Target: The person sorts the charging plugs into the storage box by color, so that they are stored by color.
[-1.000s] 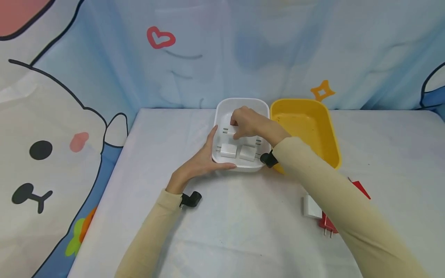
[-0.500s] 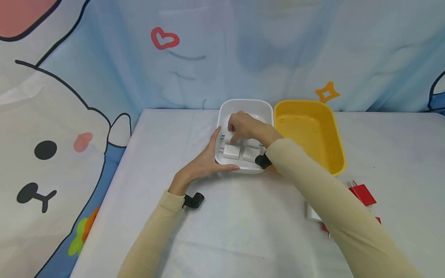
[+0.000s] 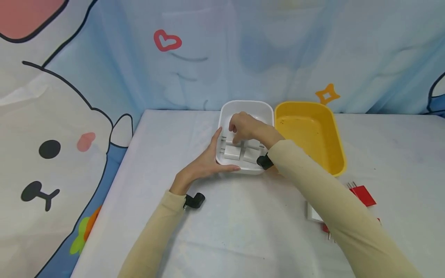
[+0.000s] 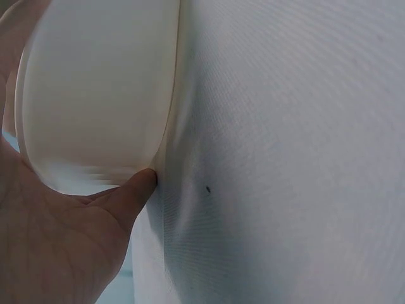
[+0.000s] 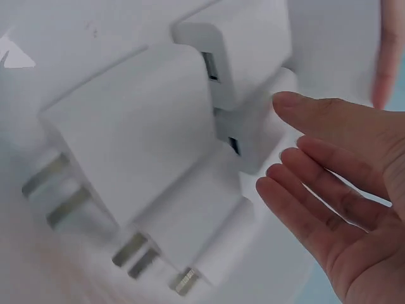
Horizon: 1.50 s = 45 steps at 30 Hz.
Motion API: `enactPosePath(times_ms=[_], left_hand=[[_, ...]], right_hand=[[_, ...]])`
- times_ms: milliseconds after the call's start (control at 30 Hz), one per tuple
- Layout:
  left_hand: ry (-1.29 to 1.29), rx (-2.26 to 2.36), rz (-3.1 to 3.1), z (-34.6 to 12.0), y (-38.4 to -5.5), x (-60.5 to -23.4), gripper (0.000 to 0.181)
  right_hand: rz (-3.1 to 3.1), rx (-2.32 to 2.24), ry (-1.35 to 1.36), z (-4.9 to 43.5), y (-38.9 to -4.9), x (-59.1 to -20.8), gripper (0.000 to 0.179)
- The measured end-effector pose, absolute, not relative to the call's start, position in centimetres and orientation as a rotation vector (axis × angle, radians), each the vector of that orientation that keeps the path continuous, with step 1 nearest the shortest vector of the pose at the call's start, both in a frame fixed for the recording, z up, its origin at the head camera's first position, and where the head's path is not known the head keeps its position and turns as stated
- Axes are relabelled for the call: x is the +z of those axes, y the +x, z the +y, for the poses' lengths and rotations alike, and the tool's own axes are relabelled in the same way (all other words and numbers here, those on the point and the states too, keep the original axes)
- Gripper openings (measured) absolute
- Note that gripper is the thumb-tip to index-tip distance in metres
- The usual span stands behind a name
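In the head view, my left hand (image 3: 203,164) spans the near left corner of a white plastic tray (image 3: 248,105), straight thumb along the front, forefinger up the left side. The left wrist view shows the thumb against the tray's outer wall (image 4: 101,82). My right hand (image 3: 246,127) reaches into the tray. In the right wrist view its thumb and fingers stand apart beside white USB charger plugs, the thumb tip by one plug (image 5: 253,123); contact is unclear. Several plugs lie inside, including one near left (image 3: 232,152) and one near right (image 3: 251,155); the hand partly covers others.
A yellow tray (image 3: 335,154) stands against the white tray's right side. Red plugs (image 3: 363,195) and a white plug (image 3: 314,214) lie on the white cloth at the right, partly behind the right sleeve. A printed blue curtain (image 3: 215,58) hangs behind the table.
My right hand has moved left within the white tray. The plug under it has shifted nearer the front plugs. My left hand keeps its place on the corner; the view has shifted slightly.
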State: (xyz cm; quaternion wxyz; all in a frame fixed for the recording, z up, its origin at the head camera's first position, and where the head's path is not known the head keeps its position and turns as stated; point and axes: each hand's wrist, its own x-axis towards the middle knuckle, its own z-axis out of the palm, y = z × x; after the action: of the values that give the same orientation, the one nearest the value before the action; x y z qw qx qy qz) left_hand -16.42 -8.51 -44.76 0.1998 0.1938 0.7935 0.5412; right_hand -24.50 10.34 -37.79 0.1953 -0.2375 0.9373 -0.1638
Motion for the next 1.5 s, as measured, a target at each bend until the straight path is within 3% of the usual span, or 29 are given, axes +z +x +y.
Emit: enactPosePath(times_ms=[200, 333, 500, 767, 1000, 1200, 1500], left_hand=[[0.536, 1.532, 2.201, -8.7, -17.1, -44.8, 0.134], [0.564, 1.540, 2.192, -8.8, -17.6, -45.0, 0.134], [0.575, 1.569, 2.206, -9.2, -17.9, -45.1, 0.134], [0.499, 1.532, 2.255, -9.9, -17.7, -45.0, 0.135], [0.493, 1.521, 2.270, -10.0, -17.9, -44.9, 0.134], [0.492, 1.525, 2.265, -10.0, -18.0, -44.8, 0.133], [0.472, 1.524, 2.259, -9.8, -17.8, -44.6, 0.133]], right_hand=[[2.731, -0.512, -0.911, 12.6, -22.4, -34.0, 0.032], [2.788, -0.521, -1.080, 14.7, -18.6, -31.2, 0.030], [2.826, -0.562, -1.030, 17.4, -13.4, -29.5, 0.033], [2.966, -0.589, -0.690, 21.7, -7.4, -32.9, 0.040], [2.935, -0.613, -0.289, 24.7, -4.4, -37.1, 0.044], [2.904, -0.542, -0.065, 25.4, -3.9, -39.0, 0.046], [2.818, -0.527, -0.030, 24.8, -4.4, -39.8, 0.051]])
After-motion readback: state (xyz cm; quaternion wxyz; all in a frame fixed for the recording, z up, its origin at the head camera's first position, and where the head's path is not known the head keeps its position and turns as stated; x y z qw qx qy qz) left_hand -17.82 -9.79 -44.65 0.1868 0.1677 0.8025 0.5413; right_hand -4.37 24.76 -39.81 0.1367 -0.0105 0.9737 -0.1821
